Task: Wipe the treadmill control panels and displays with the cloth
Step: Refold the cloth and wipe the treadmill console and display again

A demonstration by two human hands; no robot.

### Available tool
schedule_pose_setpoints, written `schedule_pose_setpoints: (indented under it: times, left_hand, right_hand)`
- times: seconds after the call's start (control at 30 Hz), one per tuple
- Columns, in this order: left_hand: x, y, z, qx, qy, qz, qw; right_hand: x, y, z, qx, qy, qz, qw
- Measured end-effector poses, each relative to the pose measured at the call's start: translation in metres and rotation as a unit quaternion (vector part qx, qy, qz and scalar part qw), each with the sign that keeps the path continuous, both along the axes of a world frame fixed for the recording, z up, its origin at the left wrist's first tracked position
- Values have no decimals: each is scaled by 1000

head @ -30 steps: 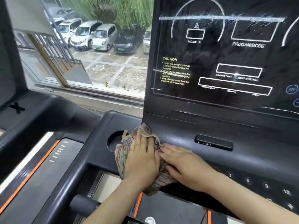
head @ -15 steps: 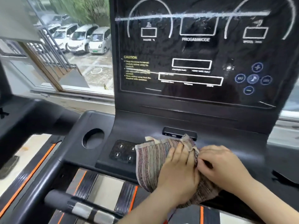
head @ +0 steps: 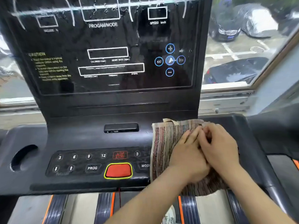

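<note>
The left hand presses the cloth flat under straight fingers, to wipe the panel. The right hand bends its fingers beside them; its grip I cannot tell.

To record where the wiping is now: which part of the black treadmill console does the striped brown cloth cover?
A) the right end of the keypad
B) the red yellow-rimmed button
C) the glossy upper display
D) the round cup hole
A: the striped brown cloth, under left hand and right hand, hides the right end of the black keypad.
</note>
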State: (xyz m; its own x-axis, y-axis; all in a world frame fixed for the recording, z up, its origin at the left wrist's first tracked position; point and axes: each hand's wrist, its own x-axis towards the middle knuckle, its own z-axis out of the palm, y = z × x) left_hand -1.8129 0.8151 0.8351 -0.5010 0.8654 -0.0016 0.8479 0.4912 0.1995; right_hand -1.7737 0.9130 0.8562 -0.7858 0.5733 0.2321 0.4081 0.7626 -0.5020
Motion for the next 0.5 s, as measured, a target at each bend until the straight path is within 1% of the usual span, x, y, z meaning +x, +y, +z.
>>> schedule_pose_setpoints:
  times: [0.07,0.17,0.2,0.27,0.3,0.33,0.4,0.43,0.5]
  left_hand:
    - [-5,-16,1,25,-13,30,999]
    - [-21,-54,-1,71,7,120,990]
    - [-27,-68,-1,78,7,142,987]
    - [-35,-94,0,52,16,167,984]
    - [-37,-105,0,43,11,180,983]
    - [-39,-114,3,33,10,195,980]
    - [-39,-128,6,6,44,216,975]
    - [-40,-136,7,-5,57,230,972]
    - [-45,-151,3,-9,71,260,963]
  right_hand:
    - [-1,-12,-5,-8,43,27,999]
    - [-13,-39,-9,0,92,123,988]
    - [-18,-51,-10,15,103,155,982]
    - [-30,-76,-11,74,124,207,968]
    - [-36,-87,-13,75,133,232,961]
    - [-41,-96,-14,40,135,249,958]
    - [-50,-107,-16,-27,126,268,955]
    - [-53,-111,-18,-36,114,273,955]
    - [-54,-119,-21,-24,91,286,954]
